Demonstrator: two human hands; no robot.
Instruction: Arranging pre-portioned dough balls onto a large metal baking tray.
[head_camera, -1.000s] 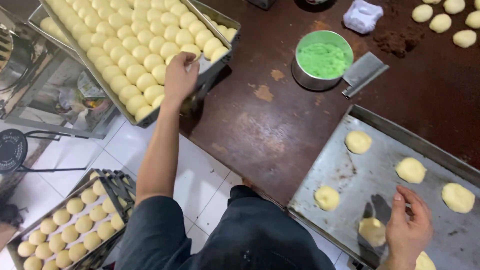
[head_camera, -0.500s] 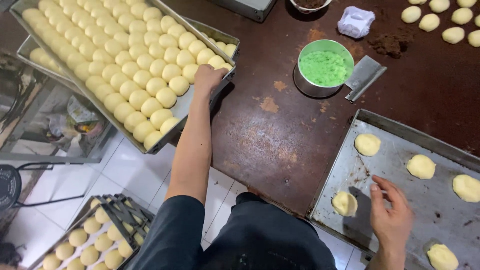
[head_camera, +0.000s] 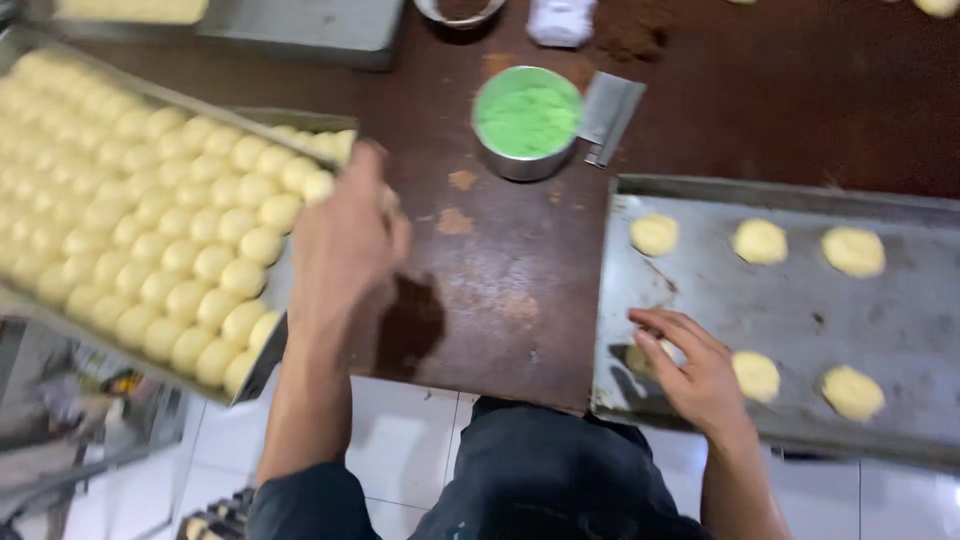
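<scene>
Altogether six flattened dough pieces (head_camera: 760, 241) on right tray (head_camera: 900, 320).

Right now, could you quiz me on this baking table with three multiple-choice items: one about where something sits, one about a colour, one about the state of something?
1. Where is the round metal bowl?
A. on the brown table, between the two trays
B. on the floor
C. inside the right tray

2. What colour is the filling in that bowl?
A. red
B. green
C. white

3. How full is the left tray compared with the right tray?
A. both are packed
B. left packed, right sparsely filled
C. left is bare

Answers: 1 A, the bowl stands on the table between the trays. 2 B, the filling is bright green. 3 B, dough balls crowd the left tray in tight rows, while only a few flattened dough pieces lie spaced apart on the right tray.
</scene>
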